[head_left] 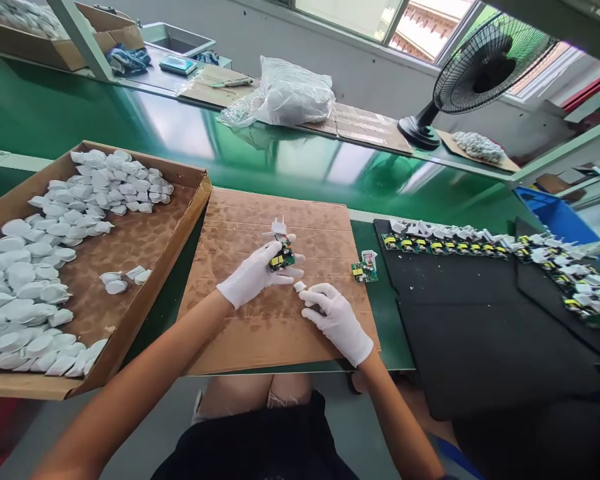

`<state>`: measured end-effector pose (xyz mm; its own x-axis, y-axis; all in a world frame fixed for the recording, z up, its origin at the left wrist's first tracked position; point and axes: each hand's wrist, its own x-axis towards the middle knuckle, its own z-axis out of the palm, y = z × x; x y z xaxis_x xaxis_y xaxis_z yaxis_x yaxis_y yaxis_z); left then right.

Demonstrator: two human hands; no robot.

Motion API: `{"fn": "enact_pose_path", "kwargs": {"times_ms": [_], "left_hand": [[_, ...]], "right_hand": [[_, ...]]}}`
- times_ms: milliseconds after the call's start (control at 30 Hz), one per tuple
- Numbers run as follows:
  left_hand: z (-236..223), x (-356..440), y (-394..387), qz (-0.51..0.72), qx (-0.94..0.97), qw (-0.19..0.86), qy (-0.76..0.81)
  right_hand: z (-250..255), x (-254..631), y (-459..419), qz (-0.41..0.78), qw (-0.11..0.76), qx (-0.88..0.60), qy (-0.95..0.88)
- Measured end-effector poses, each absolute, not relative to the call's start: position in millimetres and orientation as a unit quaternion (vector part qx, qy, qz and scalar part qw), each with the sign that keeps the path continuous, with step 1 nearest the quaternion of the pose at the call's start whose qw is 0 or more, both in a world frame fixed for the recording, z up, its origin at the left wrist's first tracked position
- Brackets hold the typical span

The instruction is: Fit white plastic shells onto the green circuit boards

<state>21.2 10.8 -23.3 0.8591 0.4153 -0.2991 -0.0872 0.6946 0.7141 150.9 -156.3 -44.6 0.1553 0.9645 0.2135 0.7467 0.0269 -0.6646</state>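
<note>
My left hand (257, 270), in a white glove, grips a small circuit board (281, 259) with yellow and black components. A white two-pin plug piece (279, 227) is at the board's far end, its pins pointing away from me. To the right, my gloved right hand (333, 317) has its fingers bent together, with a small white piece (300, 286) at their tips. Both hands are over a stained cardboard sheet (240, 347). Another circuit board (364, 268) with a white part lies just right of the sheet.
At left stands a cardboard tray (170, 247) with many white plastic housings (25, 273). Rows of circuit boards (445, 245) line a black mat (460, 320) on the right. A fan (485, 73) and a plastic bag (295, 90) stand on the back shelf.
</note>
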Motion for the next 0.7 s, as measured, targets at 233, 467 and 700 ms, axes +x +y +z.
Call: {"fn": "enact_pose_path", "kwargs": {"times_ms": [233, 467, 700], "left_hand": [[-28.6, 23.3, 1.3, 0.148, 0.357, 0.903, 0.191], [-33.5, 24.9, 1.4, 0.149, 0.355, 0.904, 0.185], [-34.4, 23.8, 14.3, 0.128, 0.252, 0.943, 0.178]], "right_hand": [[-52.3, 147.3, -157.9, 0.167, 0.38, -0.698, -0.583], [-41.9, 145.3, -143.8, 0.171, 0.354, -0.711, -0.583], [-37.8, 148.8, -131.6, 0.213, 0.308, -0.739, -0.561]]}}
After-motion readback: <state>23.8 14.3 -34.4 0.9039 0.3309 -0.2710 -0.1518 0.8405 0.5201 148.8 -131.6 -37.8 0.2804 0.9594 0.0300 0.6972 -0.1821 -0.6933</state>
